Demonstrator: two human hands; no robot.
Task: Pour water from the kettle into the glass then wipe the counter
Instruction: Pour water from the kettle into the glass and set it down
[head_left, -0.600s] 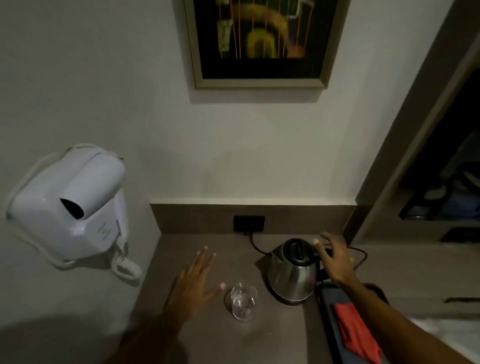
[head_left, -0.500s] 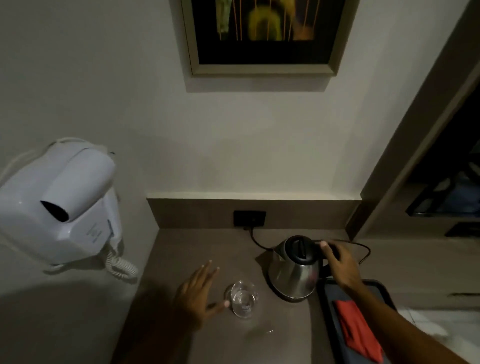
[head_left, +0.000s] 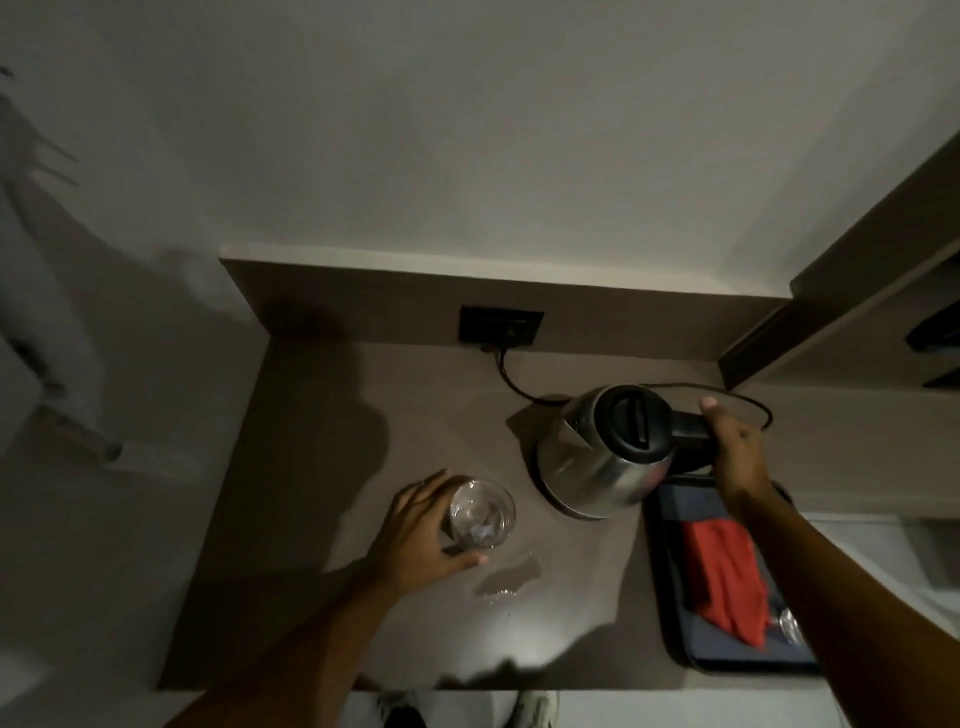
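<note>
A steel kettle (head_left: 592, 467) with a black lid stands on its base on the brown counter (head_left: 322, 415). My right hand (head_left: 735, 449) is wrapped around its black handle. A clear glass (head_left: 480, 514) stands upright to the kettle's left, and my left hand (head_left: 415, 535) curls around its left side, fingers touching it. A small puddle of water (head_left: 511, 577) lies on the counter just in front of the glass. A red cloth (head_left: 727, 577) lies on a dark tray (head_left: 680, 623) at the right.
The kettle's black cord (head_left: 511, 382) runs to a wall socket (head_left: 501, 326) at the back. A second glass (head_left: 789, 626) lies on the tray's near right. A white hair dryer unit (head_left: 47, 332) hangs on the left wall. A shelf unit (head_left: 857, 312) borders the right.
My right hand has closed on the kettle handle. My left hand has moved right and taken hold of the glass. The view has tilted downward, losing the picture frame.
</note>
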